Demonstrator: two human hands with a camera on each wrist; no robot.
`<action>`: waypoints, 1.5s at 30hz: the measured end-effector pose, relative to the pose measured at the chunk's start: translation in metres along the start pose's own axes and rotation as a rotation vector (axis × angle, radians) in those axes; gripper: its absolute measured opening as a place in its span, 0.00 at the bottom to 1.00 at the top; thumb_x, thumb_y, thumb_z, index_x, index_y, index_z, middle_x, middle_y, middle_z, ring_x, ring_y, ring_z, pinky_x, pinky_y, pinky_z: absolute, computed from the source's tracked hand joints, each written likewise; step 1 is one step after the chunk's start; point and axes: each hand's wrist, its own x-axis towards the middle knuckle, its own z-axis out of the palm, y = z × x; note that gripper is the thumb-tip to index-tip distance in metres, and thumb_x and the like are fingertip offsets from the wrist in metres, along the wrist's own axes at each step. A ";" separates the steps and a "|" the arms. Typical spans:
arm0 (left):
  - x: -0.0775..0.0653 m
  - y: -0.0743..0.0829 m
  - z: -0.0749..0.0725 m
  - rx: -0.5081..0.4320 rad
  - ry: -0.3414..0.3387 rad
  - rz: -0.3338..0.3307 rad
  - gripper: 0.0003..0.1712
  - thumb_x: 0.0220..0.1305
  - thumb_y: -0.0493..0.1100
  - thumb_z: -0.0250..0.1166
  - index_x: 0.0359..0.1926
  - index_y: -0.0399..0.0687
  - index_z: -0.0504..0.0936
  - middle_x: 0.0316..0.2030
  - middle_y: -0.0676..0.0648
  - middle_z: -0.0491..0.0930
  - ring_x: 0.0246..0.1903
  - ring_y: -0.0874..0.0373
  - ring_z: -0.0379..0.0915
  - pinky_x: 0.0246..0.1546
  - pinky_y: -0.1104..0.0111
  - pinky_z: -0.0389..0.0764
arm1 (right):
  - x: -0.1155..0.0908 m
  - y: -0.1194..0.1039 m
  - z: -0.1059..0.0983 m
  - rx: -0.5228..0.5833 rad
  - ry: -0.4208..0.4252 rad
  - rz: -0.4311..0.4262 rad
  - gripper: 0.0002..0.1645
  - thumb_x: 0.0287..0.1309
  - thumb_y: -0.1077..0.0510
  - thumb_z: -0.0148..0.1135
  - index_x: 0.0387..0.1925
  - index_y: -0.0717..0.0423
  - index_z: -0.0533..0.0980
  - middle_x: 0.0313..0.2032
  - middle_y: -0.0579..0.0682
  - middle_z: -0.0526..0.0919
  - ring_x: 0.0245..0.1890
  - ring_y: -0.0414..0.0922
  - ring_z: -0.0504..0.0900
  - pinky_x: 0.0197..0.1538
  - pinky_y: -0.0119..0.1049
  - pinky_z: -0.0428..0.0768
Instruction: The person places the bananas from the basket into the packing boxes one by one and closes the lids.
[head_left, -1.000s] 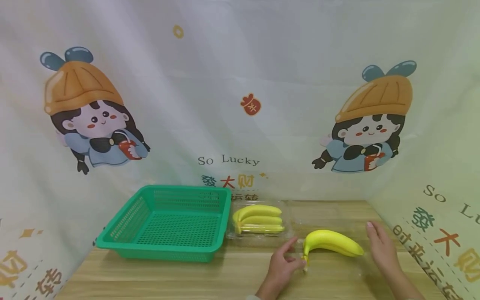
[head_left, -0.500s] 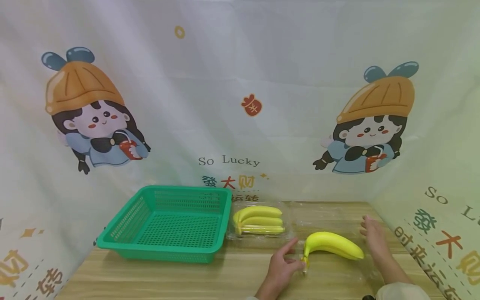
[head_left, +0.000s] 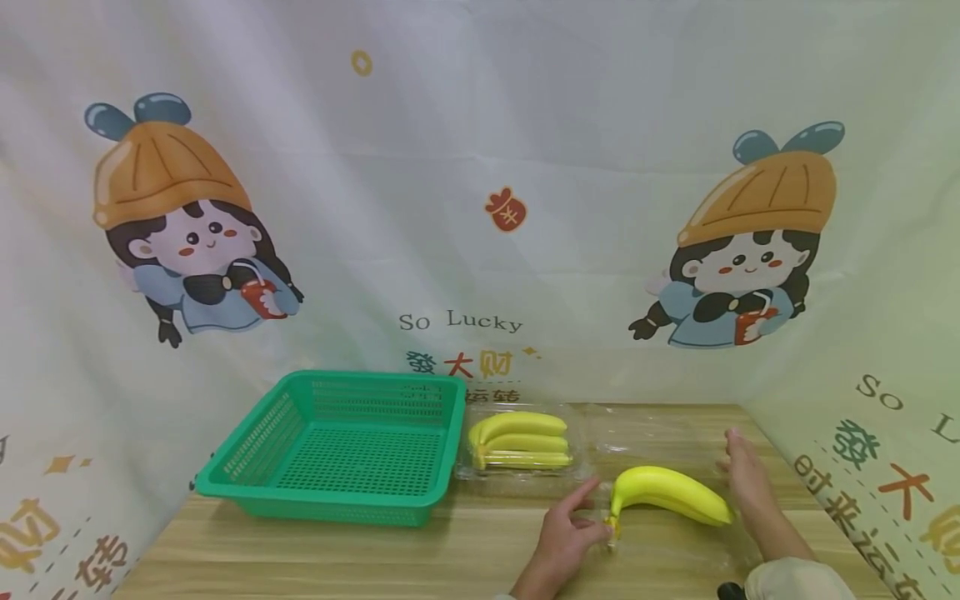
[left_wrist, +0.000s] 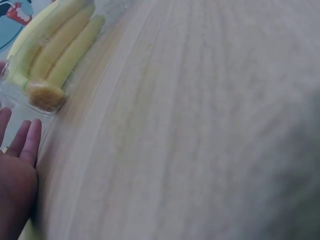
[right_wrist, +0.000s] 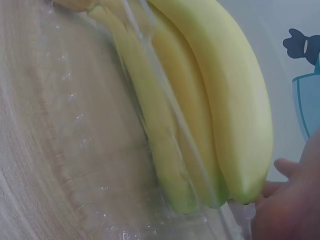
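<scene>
A bunch of yellow bananas [head_left: 669,493] lies in a clear plastic clamshell box [head_left: 663,542], its stem toward the left. Several of its bananas fill the right wrist view, above the box's transparent wall [right_wrist: 82,135]. My left hand [head_left: 562,533] is at the box's left side, thumb by the stem, index finger extended; straight fingers also show in the left wrist view. Along the box's right side is my right hand [head_left: 752,479], fingers mostly straight, close to the banana tips. The clear lid [head_left: 645,427] lies folded back behind the bunch and is hard to make out.
Left of the lid, another clear box holds a second banana bunch [head_left: 521,437]. A green plastic basket [head_left: 326,502] with perforated sides stands left of it on the wooden table [head_left: 360,562]. A printed cloth [head_left: 585,208] hangs behind and along the sides.
My right hand has shifted slightly back and left along the box's right side, and its sleeve has come into view. The box and bananas move only slightly in the view. My left hand stays put.
</scene>
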 end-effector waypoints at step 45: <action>0.002 0.000 -0.004 -0.040 -0.065 0.056 0.45 0.53 0.34 0.69 0.72 0.44 0.61 0.67 0.38 0.66 0.55 0.43 0.69 0.50 0.70 0.74 | -0.009 0.011 0.012 0.026 0.432 -0.186 0.34 0.77 0.49 0.25 0.65 0.70 0.64 0.45 0.61 0.70 0.37 0.30 0.68 0.44 0.30 0.69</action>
